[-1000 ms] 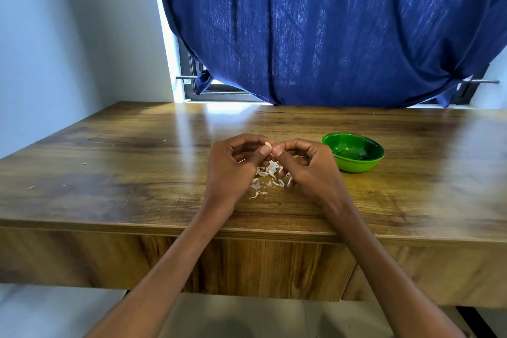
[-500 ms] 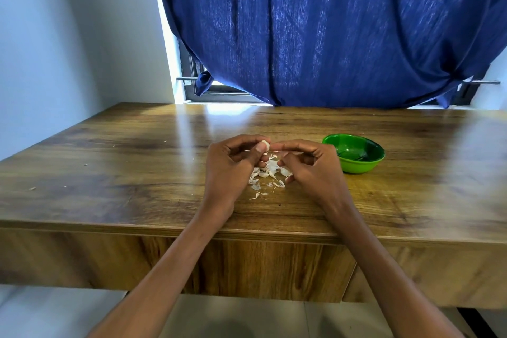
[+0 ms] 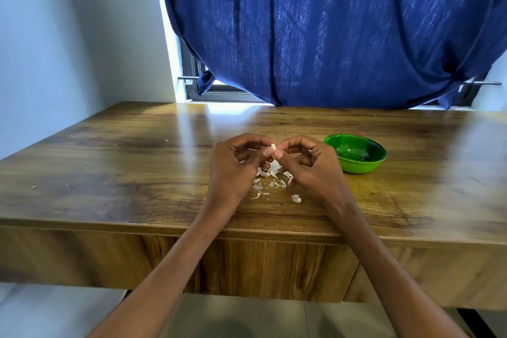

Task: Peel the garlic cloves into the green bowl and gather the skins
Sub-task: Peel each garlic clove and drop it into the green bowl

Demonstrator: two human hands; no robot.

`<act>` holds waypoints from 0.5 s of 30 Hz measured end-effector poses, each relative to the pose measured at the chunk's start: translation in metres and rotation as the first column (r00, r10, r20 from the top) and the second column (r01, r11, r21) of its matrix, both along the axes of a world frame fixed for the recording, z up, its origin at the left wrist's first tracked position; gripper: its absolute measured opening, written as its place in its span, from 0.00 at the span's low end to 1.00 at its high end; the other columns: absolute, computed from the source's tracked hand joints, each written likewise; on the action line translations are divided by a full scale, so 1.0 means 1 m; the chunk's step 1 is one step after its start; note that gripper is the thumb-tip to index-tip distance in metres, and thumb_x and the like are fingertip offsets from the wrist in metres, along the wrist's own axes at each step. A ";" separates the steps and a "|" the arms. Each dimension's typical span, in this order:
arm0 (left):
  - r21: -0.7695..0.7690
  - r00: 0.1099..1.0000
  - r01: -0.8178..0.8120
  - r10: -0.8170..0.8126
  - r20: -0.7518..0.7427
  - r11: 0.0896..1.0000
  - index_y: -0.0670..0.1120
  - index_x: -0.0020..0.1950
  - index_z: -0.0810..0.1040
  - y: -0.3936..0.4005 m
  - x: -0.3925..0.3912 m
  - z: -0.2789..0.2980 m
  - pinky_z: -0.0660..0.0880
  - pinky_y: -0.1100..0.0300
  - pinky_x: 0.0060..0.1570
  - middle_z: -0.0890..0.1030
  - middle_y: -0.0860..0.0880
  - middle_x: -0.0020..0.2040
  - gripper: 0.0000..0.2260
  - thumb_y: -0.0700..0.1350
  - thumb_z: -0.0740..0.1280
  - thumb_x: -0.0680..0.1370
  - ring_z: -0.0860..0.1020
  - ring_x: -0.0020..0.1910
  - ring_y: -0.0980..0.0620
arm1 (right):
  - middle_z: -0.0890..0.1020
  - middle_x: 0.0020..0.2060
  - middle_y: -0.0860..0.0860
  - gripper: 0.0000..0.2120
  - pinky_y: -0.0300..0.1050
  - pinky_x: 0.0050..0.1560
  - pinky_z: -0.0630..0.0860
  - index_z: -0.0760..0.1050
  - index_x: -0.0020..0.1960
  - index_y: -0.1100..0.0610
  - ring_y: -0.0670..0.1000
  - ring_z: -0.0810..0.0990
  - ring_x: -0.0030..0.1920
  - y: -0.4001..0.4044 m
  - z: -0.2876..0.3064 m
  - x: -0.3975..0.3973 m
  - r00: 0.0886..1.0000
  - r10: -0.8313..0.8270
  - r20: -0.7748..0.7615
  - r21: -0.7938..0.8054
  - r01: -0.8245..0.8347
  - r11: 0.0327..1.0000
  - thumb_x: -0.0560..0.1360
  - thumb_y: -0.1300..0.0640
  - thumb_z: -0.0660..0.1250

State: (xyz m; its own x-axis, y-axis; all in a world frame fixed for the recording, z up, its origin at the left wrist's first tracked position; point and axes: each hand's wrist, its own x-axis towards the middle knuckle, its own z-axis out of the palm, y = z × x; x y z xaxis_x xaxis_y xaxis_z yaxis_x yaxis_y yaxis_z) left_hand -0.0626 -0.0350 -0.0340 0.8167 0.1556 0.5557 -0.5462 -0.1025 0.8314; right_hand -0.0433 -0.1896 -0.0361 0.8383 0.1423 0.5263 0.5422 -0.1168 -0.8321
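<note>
Both hands hover above the table, fingers curled — left hand and right hand pinch one garlic clove between thumbs, over the skins, bowl just right.

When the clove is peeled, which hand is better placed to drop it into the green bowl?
Probably the right hand. It is the one nearer the bowl, which sits just to its right on the table. The left hand would have to cross over. Both hands pinch the clove.
</note>
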 end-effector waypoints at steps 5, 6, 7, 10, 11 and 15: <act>0.000 1.000 0.014 -0.014 -0.019 1.000 0.48 0.43 0.85 0.002 0.002 -0.002 0.83 0.52 0.44 0.87 0.49 0.42 0.08 0.34 0.75 0.74 0.86 0.41 0.47 | 0.85 0.41 0.53 0.03 0.52 0.28 0.81 0.80 0.47 0.55 0.53 0.84 0.37 -0.001 -0.001 -0.002 1.000 0.014 0.002 -0.018 -0.014 1.000 0.76 0.59 0.74; -0.001 1.000 0.015 -0.015 -0.024 1.000 0.47 0.43 0.85 0.003 0.003 -0.003 0.83 0.52 0.44 0.87 0.48 0.42 0.08 0.34 0.75 0.74 0.85 0.41 0.46 | 0.85 0.40 0.52 0.03 0.49 0.29 0.81 0.81 0.47 0.54 0.54 0.85 0.38 -0.001 0.000 -0.003 1.000 0.004 0.018 -0.028 -0.004 1.000 0.76 0.59 0.74; 0.002 0.999 0.016 -0.016 -0.028 1.000 0.47 0.43 0.85 0.003 0.004 -0.003 0.83 0.52 0.44 0.87 0.48 0.42 0.08 0.34 0.75 0.74 0.85 0.42 0.46 | 0.85 0.40 0.51 0.03 0.46 0.30 0.81 0.81 0.46 0.54 0.54 0.85 0.38 -0.001 0.000 -0.003 0.999 -0.006 0.032 -0.038 0.007 0.999 0.76 0.59 0.74; 0.015 1.000 0.014 -0.014 -0.028 1.000 0.46 0.43 0.84 0.003 0.005 -0.004 0.82 0.54 0.43 0.87 0.47 0.43 0.07 0.34 0.75 0.74 0.85 0.42 0.47 | 0.85 0.40 0.52 0.02 0.52 0.29 0.80 0.81 0.46 0.55 0.56 0.84 0.37 0.000 0.000 -0.004 0.999 -0.011 0.036 -0.058 0.013 0.998 0.77 0.59 0.73; 0.018 1.000 0.014 -0.013 -0.025 1.000 0.46 0.43 0.84 0.003 0.005 -0.004 0.82 0.55 0.43 0.87 0.47 0.43 0.08 0.34 0.75 0.74 0.85 0.41 0.48 | 0.85 0.40 0.52 0.02 0.54 0.29 0.80 0.81 0.46 0.56 0.57 0.84 0.37 0.000 0.000 -0.004 0.999 -0.011 0.038 -0.062 0.013 0.998 0.77 0.60 0.73; 0.009 0.999 0.027 -0.027 -0.029 1.000 0.46 0.43 0.83 0.002 0.005 -0.004 0.80 0.58 0.42 0.86 0.47 0.43 0.08 0.33 0.75 0.74 0.84 0.39 0.52 | 0.84 0.37 0.53 0.02 0.53 0.30 0.79 0.81 0.47 0.57 0.58 0.83 0.36 0.001 0.000 -0.006 0.999 -0.012 0.052 -0.075 0.016 0.997 0.78 0.60 0.72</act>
State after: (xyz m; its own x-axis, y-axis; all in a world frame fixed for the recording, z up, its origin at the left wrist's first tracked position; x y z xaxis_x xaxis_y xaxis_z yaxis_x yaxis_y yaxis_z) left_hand -0.0578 -0.0329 -0.0382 0.8359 0.1281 0.5336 -0.5250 -0.0964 0.8456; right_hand -0.0488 -0.1886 -0.0356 0.8124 0.1716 0.5572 0.5822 -0.1862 -0.7914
